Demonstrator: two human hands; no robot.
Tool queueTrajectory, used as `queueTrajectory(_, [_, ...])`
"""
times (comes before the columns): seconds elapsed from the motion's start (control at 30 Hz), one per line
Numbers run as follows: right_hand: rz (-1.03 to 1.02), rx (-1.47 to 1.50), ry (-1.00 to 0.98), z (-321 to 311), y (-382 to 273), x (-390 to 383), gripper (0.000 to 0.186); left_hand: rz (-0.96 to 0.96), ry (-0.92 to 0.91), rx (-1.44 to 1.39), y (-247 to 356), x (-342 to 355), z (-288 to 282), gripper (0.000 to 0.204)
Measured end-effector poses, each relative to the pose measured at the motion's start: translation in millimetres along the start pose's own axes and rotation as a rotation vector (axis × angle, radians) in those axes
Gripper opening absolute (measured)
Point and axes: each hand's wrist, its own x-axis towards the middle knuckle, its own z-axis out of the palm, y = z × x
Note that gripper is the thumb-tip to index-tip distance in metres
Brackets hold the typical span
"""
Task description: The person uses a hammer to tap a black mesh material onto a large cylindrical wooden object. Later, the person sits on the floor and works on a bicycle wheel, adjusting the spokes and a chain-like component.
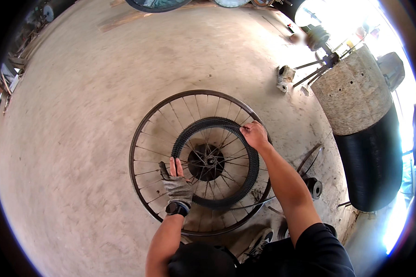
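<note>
A black knobby bicycle tyre (250,177), looped into a ring smaller than the rim, is over a spoked bicycle wheel (135,138) on the floor. My left hand (176,183), in a grey glove that leaves some fingertips bare, is closed on the tyre's left side. One dark-tipped glove finger sticks out away from it. At the tyre's upper right, my bare right hand (254,134) grips it with bent fingers. Inside the ring, the wheel's hub (211,160) shows, with a dark round disc (201,168) around or beneath it.
To the right lies a large cylinder, part rough beige (353,92) and part black (372,161), with metal rods at its far end. Near my right forearm are a dark round metal part (315,188) and a curved strip (308,158). Wooden boards (125,19) and other wheels (157,4) lie beyond.
</note>
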Motion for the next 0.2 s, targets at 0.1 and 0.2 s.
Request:
queueTrajectory(0.1, [-0.034,-0.016,-0.037,0.2,9.2,8.4,0.017,0.027,0.004,-0.002,-3.9,0.0,4.8,0.104])
queueTrajectory(0.2, [-0.052,-0.048,-0.072,7.0,17.4,23.2,0.02,0.044,0.01,-0.008,-5.5,1.7,10.3,0.104])
